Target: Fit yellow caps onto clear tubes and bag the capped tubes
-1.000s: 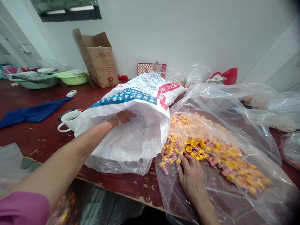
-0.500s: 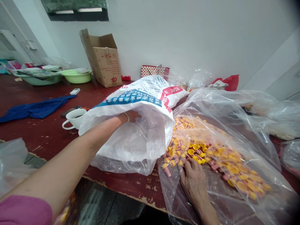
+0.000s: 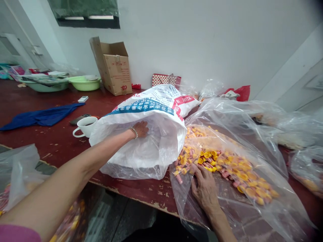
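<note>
Against a pale wall, the worn red table (image 3: 58, 144) carries a white sack (image 3: 151, 101) near its front edge. The left hand's (image 3: 140, 129) fingers, loosely open, reach inside; the right hand's (image 3: 205, 186), slightly curled, touch yellow-capped pieces (image 3: 207, 161) in clear plastic (image 3: 227, 191).

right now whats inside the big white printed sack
Inside the white sack are the left hand and a crinkled clear liner. No other contents show; the deeper part is hidden under the printed upper side.
</note>
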`<action>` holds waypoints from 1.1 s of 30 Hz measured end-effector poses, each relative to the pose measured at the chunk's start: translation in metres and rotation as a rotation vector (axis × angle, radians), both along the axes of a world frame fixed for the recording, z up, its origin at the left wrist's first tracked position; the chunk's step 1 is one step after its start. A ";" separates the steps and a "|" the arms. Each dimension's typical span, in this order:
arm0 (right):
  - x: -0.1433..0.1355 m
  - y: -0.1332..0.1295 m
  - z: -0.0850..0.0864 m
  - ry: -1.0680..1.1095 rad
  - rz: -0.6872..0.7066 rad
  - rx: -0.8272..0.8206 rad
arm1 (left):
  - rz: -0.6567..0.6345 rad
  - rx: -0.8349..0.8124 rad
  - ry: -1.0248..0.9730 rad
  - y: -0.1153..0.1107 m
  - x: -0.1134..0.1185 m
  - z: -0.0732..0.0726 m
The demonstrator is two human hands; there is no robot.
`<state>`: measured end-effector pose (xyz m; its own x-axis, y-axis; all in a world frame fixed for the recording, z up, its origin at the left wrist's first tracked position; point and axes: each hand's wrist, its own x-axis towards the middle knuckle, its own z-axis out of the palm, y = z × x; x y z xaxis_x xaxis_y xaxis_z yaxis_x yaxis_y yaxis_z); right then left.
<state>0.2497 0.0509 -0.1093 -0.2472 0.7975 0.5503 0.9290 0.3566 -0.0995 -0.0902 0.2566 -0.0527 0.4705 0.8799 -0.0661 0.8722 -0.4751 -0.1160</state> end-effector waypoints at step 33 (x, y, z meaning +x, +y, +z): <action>-0.002 -0.002 0.003 0.170 -0.104 -0.063 | 0.160 -0.090 -0.153 -0.003 0.012 -0.009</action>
